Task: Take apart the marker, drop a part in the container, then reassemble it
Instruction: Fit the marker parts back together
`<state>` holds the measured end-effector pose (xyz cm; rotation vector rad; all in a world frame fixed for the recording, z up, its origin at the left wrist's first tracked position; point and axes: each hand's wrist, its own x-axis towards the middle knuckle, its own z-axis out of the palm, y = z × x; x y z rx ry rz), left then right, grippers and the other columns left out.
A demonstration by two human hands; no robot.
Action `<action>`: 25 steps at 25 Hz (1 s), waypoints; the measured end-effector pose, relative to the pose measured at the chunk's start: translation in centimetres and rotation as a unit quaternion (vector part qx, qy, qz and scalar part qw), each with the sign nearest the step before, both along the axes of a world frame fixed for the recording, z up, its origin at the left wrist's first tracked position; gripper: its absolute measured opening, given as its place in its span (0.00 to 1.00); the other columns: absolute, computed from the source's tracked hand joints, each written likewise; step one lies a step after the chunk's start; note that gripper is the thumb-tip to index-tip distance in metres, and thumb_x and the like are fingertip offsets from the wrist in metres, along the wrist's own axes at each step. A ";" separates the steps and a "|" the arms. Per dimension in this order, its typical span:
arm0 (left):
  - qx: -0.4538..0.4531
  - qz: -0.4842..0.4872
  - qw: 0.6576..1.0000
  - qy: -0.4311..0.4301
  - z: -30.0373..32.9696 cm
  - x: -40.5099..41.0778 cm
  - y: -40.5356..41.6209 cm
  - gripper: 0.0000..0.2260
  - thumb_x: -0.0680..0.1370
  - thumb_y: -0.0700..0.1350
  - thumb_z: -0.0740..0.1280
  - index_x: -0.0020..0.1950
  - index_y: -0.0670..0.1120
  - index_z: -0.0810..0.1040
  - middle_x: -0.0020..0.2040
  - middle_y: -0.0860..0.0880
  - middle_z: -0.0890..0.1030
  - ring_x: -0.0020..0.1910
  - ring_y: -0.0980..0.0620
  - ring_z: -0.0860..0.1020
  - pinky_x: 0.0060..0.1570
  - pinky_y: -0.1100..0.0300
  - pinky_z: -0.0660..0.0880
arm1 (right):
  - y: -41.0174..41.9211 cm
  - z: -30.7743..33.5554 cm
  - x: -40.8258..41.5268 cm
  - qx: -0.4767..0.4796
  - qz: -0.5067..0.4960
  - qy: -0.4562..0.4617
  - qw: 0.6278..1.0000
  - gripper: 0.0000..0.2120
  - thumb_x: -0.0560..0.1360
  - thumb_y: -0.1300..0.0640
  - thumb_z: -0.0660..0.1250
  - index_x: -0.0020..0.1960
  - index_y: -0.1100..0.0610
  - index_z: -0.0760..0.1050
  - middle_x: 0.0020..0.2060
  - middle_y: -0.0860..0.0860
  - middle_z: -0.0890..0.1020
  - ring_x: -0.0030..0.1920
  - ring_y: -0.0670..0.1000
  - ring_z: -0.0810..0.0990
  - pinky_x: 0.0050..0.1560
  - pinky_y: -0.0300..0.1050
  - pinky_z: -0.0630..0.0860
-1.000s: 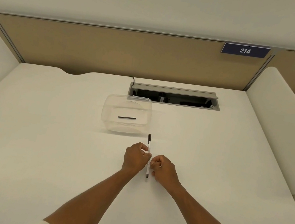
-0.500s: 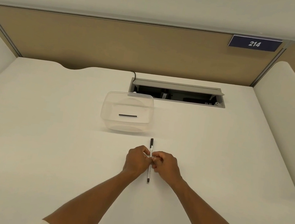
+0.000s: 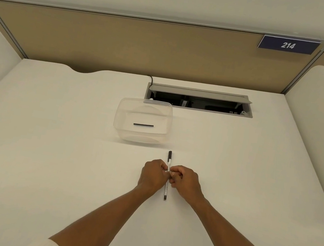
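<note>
A thin white marker (image 3: 165, 190) with a black end at each tip lies lengthwise, pointing away from me, at the middle of the white desk. My left hand (image 3: 151, 176) and my right hand (image 3: 184, 182) pinch its middle from either side, fingers curled and touching over the barrel. Just beyond the marker's far tip stands a clear plastic container (image 3: 119, 115). A short black stick-shaped part (image 3: 143, 125) lies flat on the container's bottom.
An open grey cable hatch (image 3: 199, 99) is sunk in the desk behind the container. White side partitions (image 3: 318, 119) rise on both sides, a tan back panel with a blue sign "214" (image 3: 288, 45) at the rear.
Both hands have closed in tighter around the marker's middle and the marker has straightened to point directly away from me. The camera view has tilted a little.
</note>
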<state>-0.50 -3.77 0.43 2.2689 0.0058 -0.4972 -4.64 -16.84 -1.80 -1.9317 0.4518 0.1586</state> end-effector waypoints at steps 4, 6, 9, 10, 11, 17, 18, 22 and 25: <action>0.002 0.003 1.000 0.002 0.2 -0.1 0.0 0.04 0.69 0.47 0.71 0.41 0.49 0.79 0.34 0.51 0.82 0.35 0.52 0.82 0.37 0.57 0.79 | 0.0 0.1 0.0 -0.004 0.003 0.003 1.000 0.07 0.77 0.64 0.65 0.50 0.61 0.82 0.37 0.58 0.85 0.40 0.59 0.85 0.46 0.55 0.83; 0.008 0.002 1.000 -0.002 0.2 -0.2 0.0 0.03 0.69 0.46 0.71 0.40 0.49 0.79 0.34 0.52 0.82 0.35 0.53 0.82 0.37 0.59 0.78 | 0.1 0.1 0.0 -0.010 0.006 0.003 1.000 0.07 0.77 0.64 0.65 0.50 0.61 0.82 0.37 0.57 0.85 0.39 0.58 0.85 0.47 0.55 0.83; 0.010 0.004 1.000 -0.004 0.2 -0.3 0.0 0.03 0.69 0.46 0.71 0.39 0.49 0.79 0.33 0.52 0.82 0.35 0.53 0.82 0.38 0.58 0.78 | 0.1 0.1 0.1 -0.016 0.007 0.003 1.000 0.08 0.76 0.64 0.64 0.50 0.61 0.82 0.37 0.58 0.85 0.39 0.58 0.85 0.47 0.55 0.83; 0.010 0.003 1.000 -0.003 0.2 -0.3 0.0 0.03 0.68 0.46 0.71 0.39 0.49 0.79 0.33 0.51 0.82 0.34 0.52 0.82 0.38 0.57 0.79 | 0.1 0.3 0.0 -0.016 0.006 0.004 1.000 0.08 0.77 0.64 0.64 0.50 0.60 0.82 0.37 0.58 0.85 0.40 0.58 0.85 0.47 0.55 0.83; 0.009 0.004 1.000 -0.003 0.2 -0.3 0.0 0.03 0.69 0.46 0.71 0.39 0.49 0.78 0.33 0.51 0.82 0.34 0.52 0.82 0.38 0.56 0.80 | 0.1 0.2 0.0 -0.015 0.007 0.003 1.000 0.08 0.77 0.64 0.64 0.50 0.60 0.82 0.37 0.58 0.85 0.40 0.58 0.85 0.47 0.55 0.83; 0.022 -0.001 1.000 -0.010 0.2 -0.4 0.2 0.02 0.69 0.45 0.70 0.40 0.50 0.79 0.34 0.52 0.82 0.34 0.53 0.82 0.37 0.58 0.79 | 0.1 0.2 -0.2 -0.022 0.011 -0.001 1.000 0.07 0.76 0.64 0.65 0.50 0.60 0.82 0.37 0.55 0.86 0.38 0.55 0.85 0.47 0.55 0.83; 0.021 -0.001 1.000 -0.010 0.2 -0.4 0.2 0.02 0.69 0.45 0.70 0.40 0.50 0.79 0.35 0.52 0.82 0.35 0.54 0.82 0.37 0.58 0.79 | 0.1 0.4 -0.2 -0.024 0.010 0.000 1.000 0.07 0.76 0.64 0.65 0.50 0.60 0.82 0.37 0.54 0.86 0.39 0.54 0.85 0.47 0.55 0.83; 0.018 -0.001 1.000 -0.009 0.1 -0.5 0.4 0.02 0.70 0.45 0.69 0.41 0.49 0.79 0.36 0.52 0.82 0.36 0.53 0.82 0.40 0.56 0.81 | 0.2 0.3 -0.4 -0.031 0.018 -0.008 0.999 0.07 0.75 0.63 0.66 0.50 0.58 0.82 0.37 0.52 0.86 0.40 0.53 0.85 0.49 0.56 0.82; 0.018 -0.004 1.000 -0.012 0.1 -1.0 0.7 0.02 0.71 0.43 0.68 0.43 0.48 0.80 0.37 0.51 0.83 0.37 0.52 0.82 0.42 0.54 0.81 | 0.4 0.3 -0.8 -0.036 0.022 -0.014 0.999 0.09 0.75 0.62 0.65 0.51 0.57 0.82 0.38 0.51 0.85 0.41 0.52 0.85 0.50 0.55 0.82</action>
